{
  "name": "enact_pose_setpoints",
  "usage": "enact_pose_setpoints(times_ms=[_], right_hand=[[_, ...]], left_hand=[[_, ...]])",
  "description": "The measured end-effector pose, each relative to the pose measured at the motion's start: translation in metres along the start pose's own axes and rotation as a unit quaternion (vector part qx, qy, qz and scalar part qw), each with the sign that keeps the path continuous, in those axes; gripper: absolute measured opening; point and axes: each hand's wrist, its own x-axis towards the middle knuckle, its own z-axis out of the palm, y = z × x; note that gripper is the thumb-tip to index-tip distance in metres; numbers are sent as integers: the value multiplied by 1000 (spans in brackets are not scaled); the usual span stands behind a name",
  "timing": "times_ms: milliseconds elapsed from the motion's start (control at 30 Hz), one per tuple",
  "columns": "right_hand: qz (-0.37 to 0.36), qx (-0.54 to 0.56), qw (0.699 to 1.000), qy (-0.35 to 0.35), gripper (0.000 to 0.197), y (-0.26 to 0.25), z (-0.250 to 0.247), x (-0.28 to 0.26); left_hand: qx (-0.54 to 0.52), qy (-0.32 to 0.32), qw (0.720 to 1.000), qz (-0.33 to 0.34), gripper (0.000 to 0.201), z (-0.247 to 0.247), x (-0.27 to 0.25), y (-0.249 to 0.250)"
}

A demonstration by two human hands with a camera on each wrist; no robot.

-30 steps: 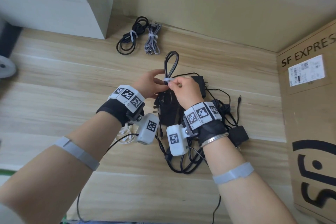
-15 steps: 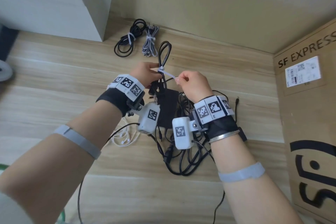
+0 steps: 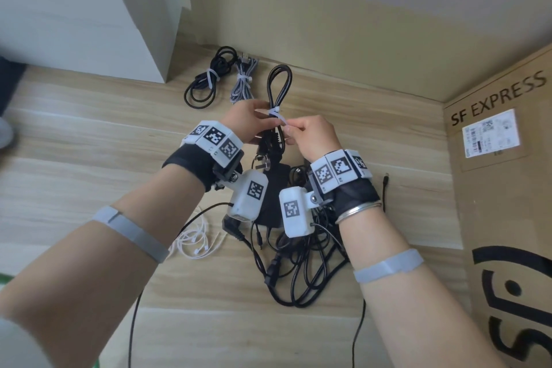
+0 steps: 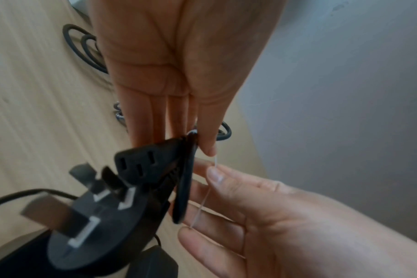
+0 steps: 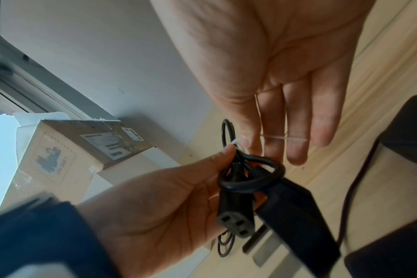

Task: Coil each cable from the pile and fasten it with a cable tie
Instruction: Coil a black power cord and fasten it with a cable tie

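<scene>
1. Black power cable (image 3: 279, 84), folded into a long coil, is held up above the wooden floor (image 3: 89, 128) between both hands; white plastic cable tie (image 3: 275, 114) is wrapped round its middle.
2. Left hand (image 3: 243, 121) pinches the coil at the tie, thumb against fingers. Right hand (image 3: 313, 134) pinches the tie's loose tail between thumb and forefinger.
3. Head view hides the plugs behind the hands. Left wrist view shows the three-slot socket end (image 4: 141, 159) and the flat-pin plug (image 4: 95, 216) hanging below the grip, and the thin tail (image 4: 204, 199) running across the right fingers (image 4: 214, 206).
4. Right wrist view shows the left thumb (image 5: 217, 159) clamped on the strands right at the tie.
5. Versus 0.5 s ago: the hands sit closer together, so less tail shows between them.
6. Around: tangled pile of black cables (image 3: 298, 266) under the wrists, white earphones (image 3: 194, 242) to its left, two tied bundles, one black (image 3: 206, 84), one grey braided (image 3: 243, 81), by the wall, brown SF EXPRESS carton (image 3: 501, 188) on the right.
</scene>
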Motion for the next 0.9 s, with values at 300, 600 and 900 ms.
enact_pose_setpoints(times_ms=[300,600,900], right_hand=[[23,132,991,-1,34,-3,-3,40],[63,177,982,3,35,2,15,95],[67,167,984,-4,35,8,29,116]], left_hand=[[-12,35,999,15,36,-6,34,9],[0,59,997,55,54,-6,67,-7],[75,91,989,90,37,-5,79,-16]])
